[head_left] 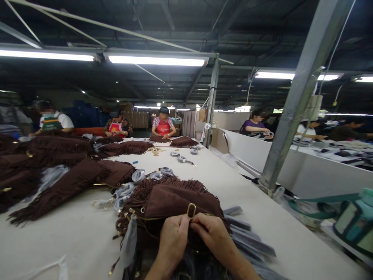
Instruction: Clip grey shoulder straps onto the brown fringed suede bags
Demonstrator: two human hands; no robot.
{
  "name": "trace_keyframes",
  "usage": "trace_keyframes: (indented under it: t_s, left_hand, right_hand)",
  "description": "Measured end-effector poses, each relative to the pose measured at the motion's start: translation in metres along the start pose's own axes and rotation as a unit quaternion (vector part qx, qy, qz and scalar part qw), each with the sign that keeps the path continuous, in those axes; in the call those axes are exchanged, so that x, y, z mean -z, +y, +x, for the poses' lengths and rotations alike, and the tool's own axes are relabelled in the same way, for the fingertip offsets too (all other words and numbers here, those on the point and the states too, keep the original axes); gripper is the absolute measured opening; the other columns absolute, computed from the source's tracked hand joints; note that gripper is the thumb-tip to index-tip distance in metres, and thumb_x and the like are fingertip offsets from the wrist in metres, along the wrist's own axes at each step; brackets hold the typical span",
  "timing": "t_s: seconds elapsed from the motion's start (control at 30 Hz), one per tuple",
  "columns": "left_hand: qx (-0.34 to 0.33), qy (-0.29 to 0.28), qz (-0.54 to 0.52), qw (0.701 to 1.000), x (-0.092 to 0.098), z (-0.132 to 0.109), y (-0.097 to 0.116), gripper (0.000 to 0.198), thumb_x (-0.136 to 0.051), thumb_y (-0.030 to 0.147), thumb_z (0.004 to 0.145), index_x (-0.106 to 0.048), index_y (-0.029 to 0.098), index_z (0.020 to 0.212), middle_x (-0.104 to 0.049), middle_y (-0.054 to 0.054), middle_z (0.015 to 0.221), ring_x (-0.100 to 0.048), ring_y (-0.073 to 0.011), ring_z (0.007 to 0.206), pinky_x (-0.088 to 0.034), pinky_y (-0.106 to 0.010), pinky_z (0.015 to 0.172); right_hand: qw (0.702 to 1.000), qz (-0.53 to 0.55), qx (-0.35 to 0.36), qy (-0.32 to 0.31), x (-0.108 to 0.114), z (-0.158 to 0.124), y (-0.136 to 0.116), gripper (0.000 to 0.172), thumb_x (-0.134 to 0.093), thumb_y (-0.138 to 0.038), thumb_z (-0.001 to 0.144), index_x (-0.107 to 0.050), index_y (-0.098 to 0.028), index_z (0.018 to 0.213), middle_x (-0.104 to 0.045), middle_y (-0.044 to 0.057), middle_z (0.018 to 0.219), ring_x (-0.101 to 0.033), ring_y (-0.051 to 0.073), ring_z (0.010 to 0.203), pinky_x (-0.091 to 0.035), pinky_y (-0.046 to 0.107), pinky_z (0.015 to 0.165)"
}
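Note:
A dark brown fringed bag (175, 200) lies on the table right in front of me, its fringe spread at the far side. From its zipped edge stands a gold metal loop (191, 210), apparently a zipper pull. My left hand (175, 233) pinches at the loop's base from the left. Close beside it, my right hand (208, 229) is closed with thumb and forefinger at the same spot. Fingertips of both hands nearly meet, and what exactly lies between them is partly hidden. A clear plastic wrap (129, 241) hangs at the bag's left side.
More brown fringed bags (67, 182) are heaped on the left. Wrapped coiled straps (138, 175) lie beyond my bag, and plastic-wrapped strips (253, 237) to its right. A metal post (291, 101) rises at the table's right edge near a green bag (355, 221). Co-workers (163, 124) sit farther off.

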State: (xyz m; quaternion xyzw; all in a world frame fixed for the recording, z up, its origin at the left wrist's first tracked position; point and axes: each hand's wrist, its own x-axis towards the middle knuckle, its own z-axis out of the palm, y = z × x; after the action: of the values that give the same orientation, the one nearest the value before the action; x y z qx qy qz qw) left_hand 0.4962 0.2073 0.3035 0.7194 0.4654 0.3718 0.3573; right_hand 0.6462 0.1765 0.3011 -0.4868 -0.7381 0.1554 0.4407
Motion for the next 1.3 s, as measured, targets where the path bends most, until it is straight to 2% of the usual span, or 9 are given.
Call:
trace_keyframes:
  t_s: [0.1,0.17,0.33,0.47,0.6,0.67,0.8,1.07,1.3]
  left_hand:
    - [0.031,-0.037,-0.030,0.998,0.014,0.007,0.003,0.037,-0.033,0.043,0.083,-0.036,0.021,0.053,-0.037,0.002,0.051,-0.038,-0.0130,0.049,-0.022,-0.026,0.049]
    - [0.048,-0.054,-0.025,0.997,0.022,0.009,0.006,0.038,-0.036,0.044,0.081,-0.038,0.021,0.051,-0.037,0.003,0.048,-0.036,-0.0121,0.046,-0.021,-0.026,0.047]
    - [0.008,-0.041,-0.124,0.991,0.024,0.009,0.015,0.048,-0.047,0.054,0.080,-0.043,0.018,0.048,-0.039,0.003,0.047,-0.032,-0.0092,0.046,-0.020,-0.023,0.046]
    - [0.078,-0.017,-0.306,0.949,0.012,0.004,0.013,0.051,-0.067,0.064,0.066,-0.055,0.015,0.059,-0.039,0.006,0.049,-0.027,-0.0063,0.044,-0.015,-0.020,0.042]
    - [0.118,-0.159,-0.448,0.872,0.007,-0.005,0.013,0.051,-0.076,0.061,0.061,-0.059,0.014,0.067,-0.044,0.006,0.052,-0.027,-0.0029,0.040,-0.014,-0.017,0.038]
    - [0.114,-0.239,-0.439,0.859,0.008,-0.008,0.017,0.049,-0.073,0.061,0.066,-0.057,0.015,0.064,-0.045,0.006,0.048,-0.024,-0.0015,0.034,-0.012,-0.018,0.035]
    - [0.109,-0.236,-0.363,0.895,0.008,-0.006,0.028,0.040,-0.065,0.052,0.072,-0.055,0.015,0.063,-0.060,0.000,0.054,-0.030,-0.0015,0.031,-0.012,-0.017,0.032]
    - [0.101,-0.220,-0.284,0.928,0.000,-0.007,0.030,0.034,-0.058,0.049,0.070,-0.056,0.015,0.063,-0.057,0.000,0.054,-0.044,-0.0071,0.040,-0.033,-0.018,0.038]
    - [0.090,-0.209,-0.252,0.941,0.003,-0.006,0.033,0.023,-0.050,0.037,0.063,-0.057,0.015,0.062,-0.051,0.003,0.052,-0.036,-0.0061,0.040,-0.021,-0.020,0.040]
  right_hand:
    - [0.996,-0.008,0.031,0.078,0.002,-0.008,0.000,0.016,-0.050,-0.024,0.092,-0.067,-0.024,0.094,-0.070,0.003,0.089,-0.066,0.019,0.082,-0.049,0.027,0.076]
    - [0.992,0.016,0.003,0.125,0.005,-0.015,0.000,0.015,-0.052,-0.031,0.093,-0.065,-0.024,0.091,-0.066,0.001,0.077,-0.065,0.018,0.069,-0.051,0.027,0.066]
    - [0.955,0.260,-0.100,0.103,0.015,-0.027,-0.006,0.029,-0.071,-0.048,0.082,-0.060,-0.023,0.091,-0.065,0.001,0.082,-0.069,0.019,0.074,-0.056,0.027,0.066]
    - [0.940,0.297,-0.137,0.098,0.018,-0.028,-0.008,0.035,-0.071,-0.054,0.081,-0.063,-0.020,0.085,-0.068,0.004,0.080,-0.071,0.021,0.077,-0.058,0.029,0.071]
    - [0.930,0.311,-0.169,0.104,0.015,-0.026,-0.003,0.044,-0.073,-0.057,0.077,-0.062,-0.020,0.098,-0.068,0.001,0.069,-0.069,0.019,0.059,-0.058,0.029,0.056]
    - [0.920,0.336,-0.176,0.099,0.013,-0.025,0.000,0.044,-0.076,-0.053,0.074,-0.059,-0.022,0.100,-0.067,-0.003,0.064,-0.066,0.017,0.052,-0.055,0.026,0.050]
    - [0.955,0.256,-0.137,0.056,0.017,-0.025,0.001,0.026,-0.070,-0.044,0.080,-0.062,-0.020,0.071,-0.066,-0.002,0.059,-0.062,0.014,0.052,-0.049,0.021,0.051]
    - [0.984,0.161,-0.071,0.043,0.023,-0.025,-0.001,0.021,-0.053,-0.036,0.092,-0.066,-0.022,0.084,-0.068,-0.002,0.065,-0.063,0.013,0.056,-0.048,0.021,0.054]
    - [0.991,0.119,-0.053,0.042,0.024,-0.024,-0.001,0.018,-0.053,-0.030,0.091,-0.065,-0.021,0.081,-0.064,-0.003,0.065,-0.058,0.012,0.057,-0.044,0.019,0.054]
